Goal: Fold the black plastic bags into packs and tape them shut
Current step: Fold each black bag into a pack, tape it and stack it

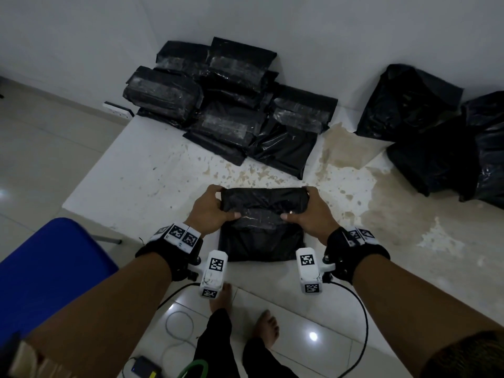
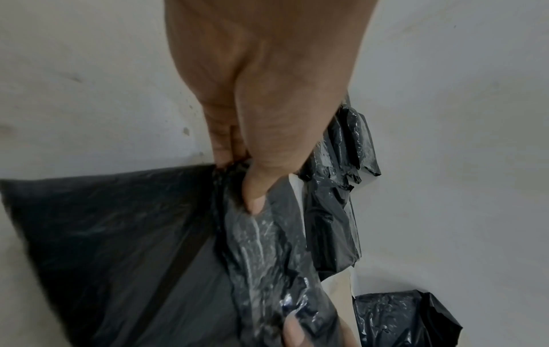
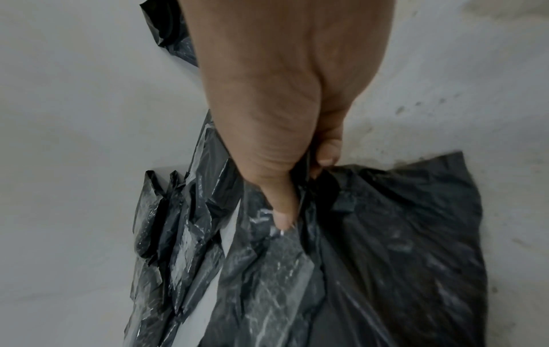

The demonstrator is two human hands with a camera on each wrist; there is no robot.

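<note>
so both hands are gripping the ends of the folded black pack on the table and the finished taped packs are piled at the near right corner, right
Not quite. Both the left hand and right hand do grip the folded black pack, but the head view shows the taped packs piled at the far side of the table, against the wall.

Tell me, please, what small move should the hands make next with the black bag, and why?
Probably press the folded flap flat. The left hand and right hand grip the ends of the bag, thumbs on the shiny tape strip, like those on the finished packs.

black pack (image 1: 261,225) | folded, clear tape across its flap | near table edge | taped packs (image 1: 229,105) heaped behind
</note>
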